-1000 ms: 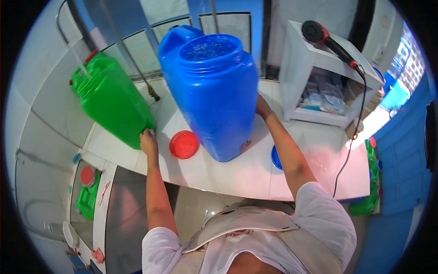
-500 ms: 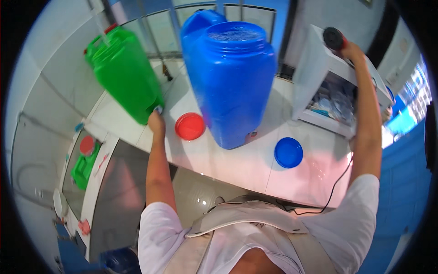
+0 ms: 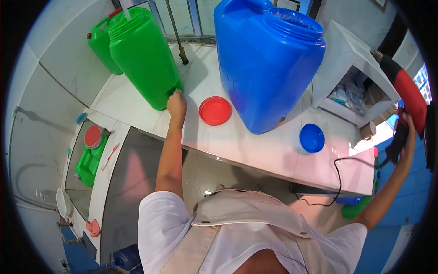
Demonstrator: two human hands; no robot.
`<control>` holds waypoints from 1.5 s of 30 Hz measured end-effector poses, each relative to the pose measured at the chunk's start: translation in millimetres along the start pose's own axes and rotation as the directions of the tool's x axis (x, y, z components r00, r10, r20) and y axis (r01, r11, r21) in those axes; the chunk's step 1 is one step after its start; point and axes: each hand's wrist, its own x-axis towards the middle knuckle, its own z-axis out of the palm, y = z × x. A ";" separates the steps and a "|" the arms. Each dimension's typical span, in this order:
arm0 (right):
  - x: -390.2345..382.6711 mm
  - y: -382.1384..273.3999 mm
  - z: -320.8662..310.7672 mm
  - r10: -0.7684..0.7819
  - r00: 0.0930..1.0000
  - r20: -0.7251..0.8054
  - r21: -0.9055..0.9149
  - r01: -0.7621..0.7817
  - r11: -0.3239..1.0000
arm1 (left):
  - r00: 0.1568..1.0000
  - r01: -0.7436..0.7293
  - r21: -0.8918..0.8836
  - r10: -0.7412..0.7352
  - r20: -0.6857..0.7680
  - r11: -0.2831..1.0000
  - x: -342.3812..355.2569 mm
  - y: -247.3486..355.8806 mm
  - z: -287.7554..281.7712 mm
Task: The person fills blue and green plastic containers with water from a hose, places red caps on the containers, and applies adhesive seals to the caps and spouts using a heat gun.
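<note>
My left hand [image 3: 176, 105] has its fingers curled at a recess low on the green jerrycan [image 3: 139, 59]; what they hold there is too small to make out. A thin stream [image 3: 125, 13] enters that can's open mouth. The large blue jerrycan [image 3: 269, 68], open with water showing inside, stands right of it, a red lid [image 3: 214, 110] lying between them and a blue lid [image 3: 311, 137] at its front right. At the far right my right hand [image 3: 404, 137] grips a red-and-black heat gun [image 3: 410, 86] by its handle, raised with the nozzle toward the upper left.
A second green jerrycan [image 3: 98, 48] stands behind the first. A white cabinet [image 3: 346, 50] holds plastic packets, and a mug [image 3: 367, 131] stands beside it. A cord [image 3: 338, 182] hangs over the counter's edge. Another green container [image 3: 87, 164] sits at the lower left, more on the right-hand floor.
My right hand left the blue jerrycan's side, took the heat gun from the cabinet top and swung it out rightward. My left hand stays low on the green jerrycan. The view has shifted.
</note>
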 end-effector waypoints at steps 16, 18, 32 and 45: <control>-270.4 -23.5 109.9 0.144 0.989 0.036 -0.166 -0.136 0.977 | 0.955 -0.278 0.071 0.268 0.127 0.958 17.9 -19.3 -3.9; -275.9 -17.9 128.6 0.201 0.978 0.058 -0.135 -0.192 0.972 | 0.959 -0.268 0.049 0.261 0.109 0.962 17.6 -15.3 -1.1; -260.3 78.6 273.5 0.304 0.726 0.617 0.036 -0.412 0.911 | 0.967 -0.249 0.030 0.247 0.065 0.968 11.4 -18.9 -1.8; -256.5 121.0 365.6 0.347 0.690 0.636 0.038 -0.476 0.879 | 0.951 -0.310 -0.413 0.271 -0.151 0.856 -18.9 -38.5 19.7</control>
